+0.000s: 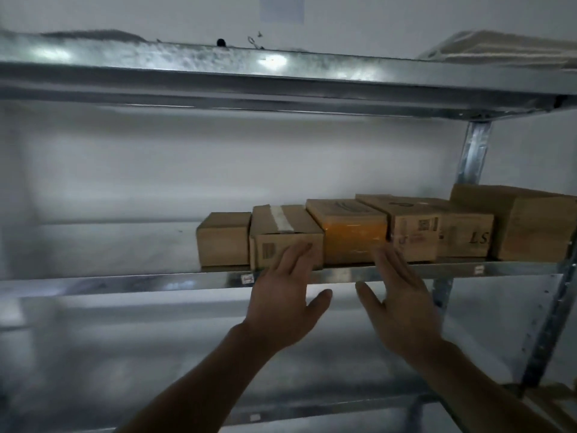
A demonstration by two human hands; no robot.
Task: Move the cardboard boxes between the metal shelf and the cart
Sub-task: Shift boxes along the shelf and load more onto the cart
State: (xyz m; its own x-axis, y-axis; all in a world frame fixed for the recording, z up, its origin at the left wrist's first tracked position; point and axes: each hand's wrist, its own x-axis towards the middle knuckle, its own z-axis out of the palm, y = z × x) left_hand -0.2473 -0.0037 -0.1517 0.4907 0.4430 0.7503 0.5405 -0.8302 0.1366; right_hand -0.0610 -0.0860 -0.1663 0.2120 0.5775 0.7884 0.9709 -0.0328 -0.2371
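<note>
Six rectangular cardboard boxes (pixel 415 226) sit edge to edge in a row on the right part of the mottled galvanized steel shelf (pixel 156 284). The left hand (pixel 284 298), fingers straight and spread, reaches the matte front of the taped box (pixel 281 226). The right hand (pixel 402 304), also flat and spread, is at the glossy orange box (pixel 352 235); whether either hand touches is unclear.

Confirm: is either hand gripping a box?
No: the left hand and right hand are open, fingers straight, in front of the boxes.
</note>
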